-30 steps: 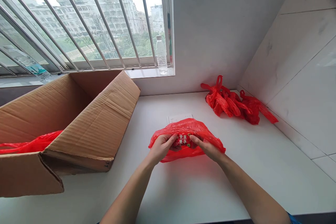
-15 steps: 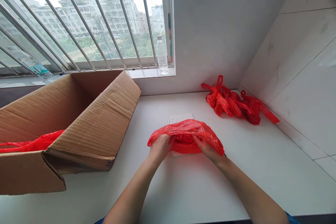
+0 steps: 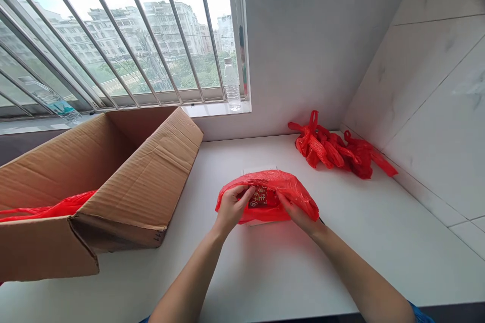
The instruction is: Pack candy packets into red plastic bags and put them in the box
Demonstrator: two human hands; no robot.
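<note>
A red plastic bag [image 3: 273, 176] is held just above the white tabletop with its mouth toward me. My left hand [image 3: 230, 209] is closed on the left part of its rim, thumb and fingers pinched together at the opening. At the right side, my right hand [image 3: 299, 212] reaches under the rim and grips the film; the bag covers part of its fingers. Between the hands, inside the mouth, a dark red printed packet [image 3: 260, 197] with light characters shows. Behind the bag, a flat white plate [image 3: 259, 169] lies mostly hidden on the table.
To the left stands an open cardboard box [image 3: 151, 176] with red plastic bags [image 3: 64, 207] inside. Several crumpled red bags [image 3: 328, 146] lie near the back right corner. A clear bottle [image 3: 232, 86] stands on the windowsill, and another bottle [image 3: 60, 106] leans at the left.
My left hand has drawn partly out of the bag's mouth and now pinches the rim. The printed packet inside has become visible. The view has shifted slightly.
</note>
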